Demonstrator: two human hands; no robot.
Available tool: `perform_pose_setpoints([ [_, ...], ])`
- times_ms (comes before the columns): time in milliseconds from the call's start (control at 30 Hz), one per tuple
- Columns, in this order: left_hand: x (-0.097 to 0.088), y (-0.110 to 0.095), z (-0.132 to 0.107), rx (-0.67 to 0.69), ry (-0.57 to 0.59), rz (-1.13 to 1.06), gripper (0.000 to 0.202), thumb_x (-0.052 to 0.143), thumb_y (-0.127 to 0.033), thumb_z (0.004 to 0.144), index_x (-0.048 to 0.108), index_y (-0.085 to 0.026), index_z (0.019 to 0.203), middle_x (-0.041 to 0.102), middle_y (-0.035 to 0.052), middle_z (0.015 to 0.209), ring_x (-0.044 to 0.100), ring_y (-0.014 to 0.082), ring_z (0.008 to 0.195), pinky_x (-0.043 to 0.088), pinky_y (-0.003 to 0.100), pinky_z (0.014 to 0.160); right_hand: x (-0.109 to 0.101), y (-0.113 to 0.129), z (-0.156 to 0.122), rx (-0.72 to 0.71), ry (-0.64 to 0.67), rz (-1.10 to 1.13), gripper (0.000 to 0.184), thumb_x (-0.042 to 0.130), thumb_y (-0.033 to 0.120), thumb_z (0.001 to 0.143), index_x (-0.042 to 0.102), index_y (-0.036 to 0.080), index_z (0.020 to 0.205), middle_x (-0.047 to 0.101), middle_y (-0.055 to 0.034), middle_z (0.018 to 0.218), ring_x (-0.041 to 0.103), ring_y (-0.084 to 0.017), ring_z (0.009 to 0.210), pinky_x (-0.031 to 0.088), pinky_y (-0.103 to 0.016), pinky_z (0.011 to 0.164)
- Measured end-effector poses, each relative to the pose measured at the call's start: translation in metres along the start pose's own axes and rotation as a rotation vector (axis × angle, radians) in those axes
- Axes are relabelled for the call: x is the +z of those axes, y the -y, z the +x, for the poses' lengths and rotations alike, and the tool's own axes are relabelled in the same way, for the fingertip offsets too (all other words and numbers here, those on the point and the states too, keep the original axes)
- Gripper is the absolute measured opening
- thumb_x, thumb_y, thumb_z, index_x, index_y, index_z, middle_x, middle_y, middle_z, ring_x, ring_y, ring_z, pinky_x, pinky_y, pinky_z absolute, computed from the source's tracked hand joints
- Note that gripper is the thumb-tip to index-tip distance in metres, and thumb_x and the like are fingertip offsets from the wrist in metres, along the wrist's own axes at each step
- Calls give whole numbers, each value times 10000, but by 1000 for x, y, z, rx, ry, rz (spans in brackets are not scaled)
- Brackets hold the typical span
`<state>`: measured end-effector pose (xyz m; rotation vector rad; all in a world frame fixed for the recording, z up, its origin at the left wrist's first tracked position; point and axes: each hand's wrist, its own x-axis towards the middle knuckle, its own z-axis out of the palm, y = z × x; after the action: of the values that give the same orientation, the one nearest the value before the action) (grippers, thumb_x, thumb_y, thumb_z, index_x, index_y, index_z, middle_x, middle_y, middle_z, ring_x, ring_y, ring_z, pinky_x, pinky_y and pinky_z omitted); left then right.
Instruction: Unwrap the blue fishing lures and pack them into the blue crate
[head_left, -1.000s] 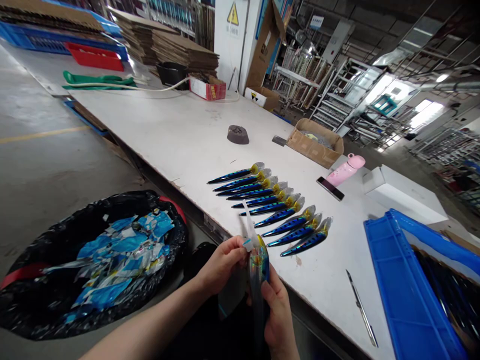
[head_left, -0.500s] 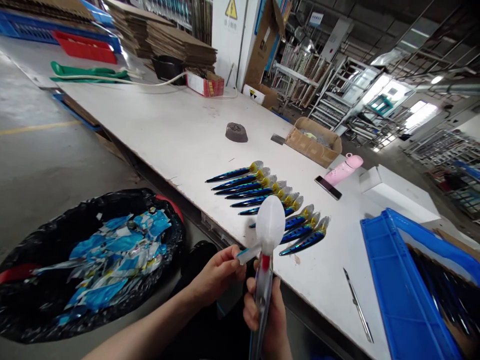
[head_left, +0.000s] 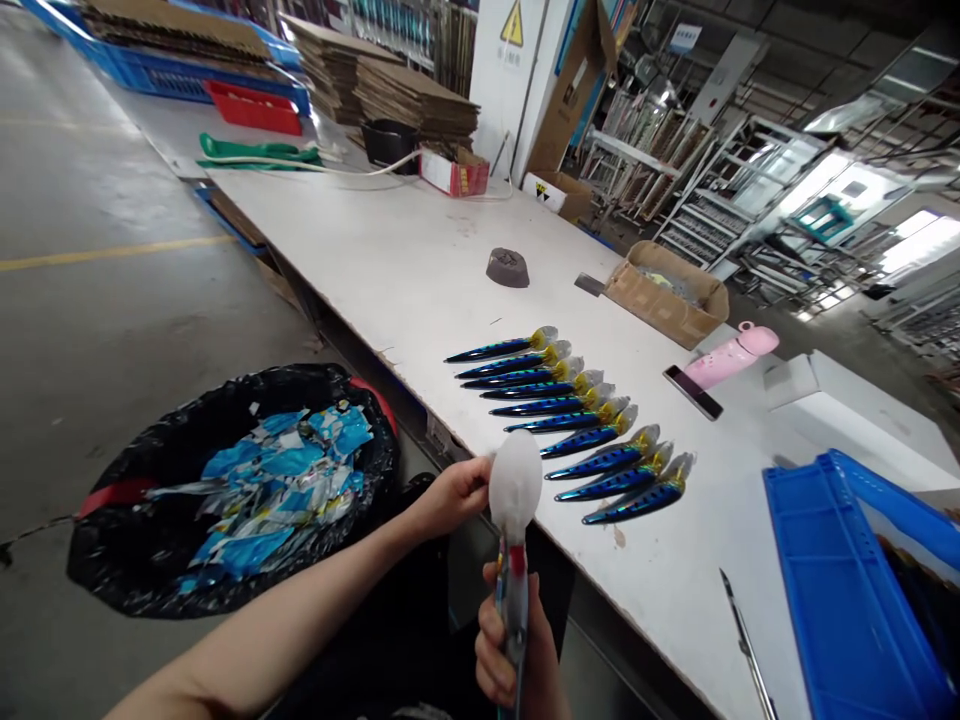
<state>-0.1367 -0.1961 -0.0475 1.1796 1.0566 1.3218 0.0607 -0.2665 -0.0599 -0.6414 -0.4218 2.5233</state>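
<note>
Close to the camera, my right hand [head_left: 510,640] is wrapped round the body of a fishing lure [head_left: 516,490]. The lure points up, showing its broad, cloudy lip and a red patch just below it. My left hand [head_left: 457,495] is closed in a pinch right beside the lip's left edge; whatever its fingertips hold is hidden. On the white table [head_left: 375,260] beyond lie several blue-black fishing lures [head_left: 581,438] in a slanting row, their yellow heads and clear lips toward the right.
A black-lined bin [head_left: 232,500] with blue and white film scraps stands on the floor at left. To the right are a craft knife [head_left: 746,645], a blue crate [head_left: 832,590], a phone [head_left: 692,391] and a pink bottle [head_left: 731,358]. A cardboard box [head_left: 667,298] sits farther back.
Half a second ago my left hand pinched a pale strip of film at the lip's base; that strip no longer shows. My left hand has moved up beside the lip, and the view has shifted left.
</note>
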Motion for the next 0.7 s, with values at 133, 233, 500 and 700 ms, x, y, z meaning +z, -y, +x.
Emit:
perform_pose_setpoints([
  [133,-3,2,-2,82,-142,210,91,572,-143,774,642,-178,728,621,3,686,534,131,647,408,217,641,-6,-1,9,6,31,46,501,584,708,796,681,320,1098,431,120,573,169,-8,275,212,-124,253],
  [233,-17,8,0,94,-185,344,106,549,-157,789,641,-187,746,644,11,725,569,143,692,429,224,682,-5,-4,9,34,29,42,481,610,684,797,681,317,1100,474,111,592,178,-7,293,235,-121,269],
  [500,-153,39,-37,-438,-879,802,184,420,-194,880,580,-140,954,575,44,894,547,213,917,407,314,877,1,21,-34,-164,-263,-615,689,642,711,742,653,190,1192,721,-68,791,654,-175,548,503,-255,473],
  [700,-162,62,-126,-696,-743,834,102,530,-204,747,515,-192,647,368,-34,582,416,173,590,411,370,757,3,65,-34,-702,-607,-1634,464,710,435,814,667,244,1235,691,-88,1218,657,-300,1115,544,-406,950],
])
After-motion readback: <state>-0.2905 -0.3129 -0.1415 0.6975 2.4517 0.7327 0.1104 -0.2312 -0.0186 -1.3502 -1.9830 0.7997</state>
